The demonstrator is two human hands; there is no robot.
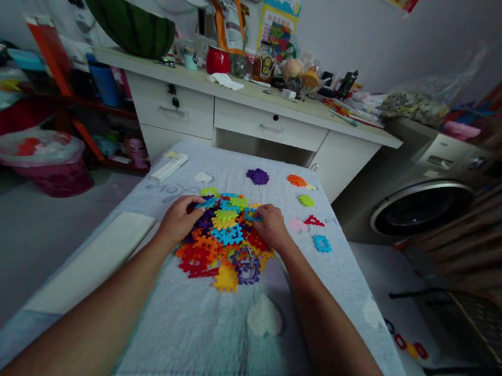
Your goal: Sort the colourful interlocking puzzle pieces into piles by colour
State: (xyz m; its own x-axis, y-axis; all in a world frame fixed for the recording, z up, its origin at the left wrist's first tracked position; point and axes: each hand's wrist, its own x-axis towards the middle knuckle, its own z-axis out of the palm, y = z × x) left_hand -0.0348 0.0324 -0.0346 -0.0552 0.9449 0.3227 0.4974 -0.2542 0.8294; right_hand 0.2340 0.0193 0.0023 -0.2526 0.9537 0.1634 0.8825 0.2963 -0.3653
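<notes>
A heap of bright plastic interlocking pieces lies on the cloth-covered table, in red, orange, yellow, green, blue and purple. My left hand is at the heap's left side, its thumb and fingers closed on a blue interlocking piece. On the opposite side, my right hand has its fingertips bent around another blue interlocking piece, partly hidden by them. A yellow piece shows between the hands. Purple pieces and a yellow piece lie at the heap's near edge.
Apart from the heap lie a purple piece, an orange one, a green one, a red triangle and a blue square. A long white box lies left. Beyond the table stands a white desk.
</notes>
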